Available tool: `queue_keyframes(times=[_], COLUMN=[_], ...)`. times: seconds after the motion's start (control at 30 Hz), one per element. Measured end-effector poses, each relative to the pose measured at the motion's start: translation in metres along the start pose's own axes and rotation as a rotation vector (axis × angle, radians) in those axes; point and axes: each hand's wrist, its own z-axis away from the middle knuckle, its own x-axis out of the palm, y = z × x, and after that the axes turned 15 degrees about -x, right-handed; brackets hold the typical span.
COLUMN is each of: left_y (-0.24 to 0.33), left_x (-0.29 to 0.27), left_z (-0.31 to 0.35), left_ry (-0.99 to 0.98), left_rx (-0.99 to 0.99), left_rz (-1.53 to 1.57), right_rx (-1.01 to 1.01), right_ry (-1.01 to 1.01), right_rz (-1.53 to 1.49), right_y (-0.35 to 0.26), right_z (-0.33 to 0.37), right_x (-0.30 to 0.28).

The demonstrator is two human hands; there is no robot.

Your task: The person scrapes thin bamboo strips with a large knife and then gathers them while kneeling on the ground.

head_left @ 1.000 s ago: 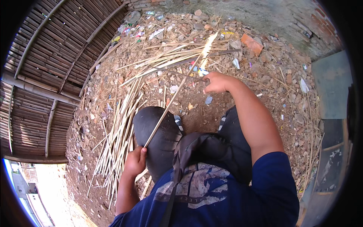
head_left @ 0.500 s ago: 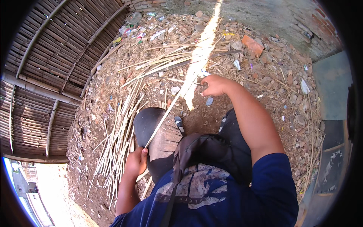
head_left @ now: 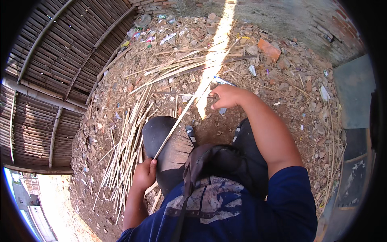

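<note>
My left hand [head_left: 145, 173] grips the near end of a long pale bamboo strip [head_left: 189, 107] beside my left knee. The strip runs up and to the right, widening and catching bright sunlight past my right hand. My right hand [head_left: 226, 97] is closed around the strip farther out, in front of my knees, and a dark blade seems to lie by its fingers. I sit low, with dark trousers and a sandalled foot [head_left: 191, 134] below the strip.
A bundle of thin split bamboo sticks [head_left: 127, 145] lies on the dirt to my left. More strips [head_left: 177, 64] are scattered ahead among rubble and a red brick [head_left: 269, 49]. A woven bamboo wall [head_left: 44, 80] stands at left; a grey slab [head_left: 354, 90] at right.
The far end of the strip has swung upward and looks longer and brighter. My right hand has stayed near the same spot; my left hand still holds the near end.
</note>
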Motion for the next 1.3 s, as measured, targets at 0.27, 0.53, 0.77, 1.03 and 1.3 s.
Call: queue_keyframes(times=[0.27, 0.53, 0.77, 1.03, 1.3], left_y=[0.004, 0.002, 0.003, 0.004, 0.0], left_x=[-0.003, -0.006, -0.01, -0.01, -0.004], left_z=[-0.001, -0.003, -0.006, -0.001, -0.004], left_ry=[-0.024, -0.037, -0.098, -0.077, -0.04], left_rx=[-0.011, -0.019, -0.069, -0.046, -0.008], left_rz=[0.021, 0.013, 0.022, -0.001, 0.017], right_rx=[0.124, -0.073, 0.264, -0.093, 0.138], right_ry=[0.091, -0.023, 0.037, -0.098, 0.172], right_rz=[-0.034, 0.025, -0.331, 0.162, -0.008], right_y=[0.019, 0.015, 0.034, -0.014, 0.033], right_z=[0.002, -0.012, -0.003, -0.009, -0.005], right_x=[-0.004, 0.016, 0.003, 0.017, -0.002])
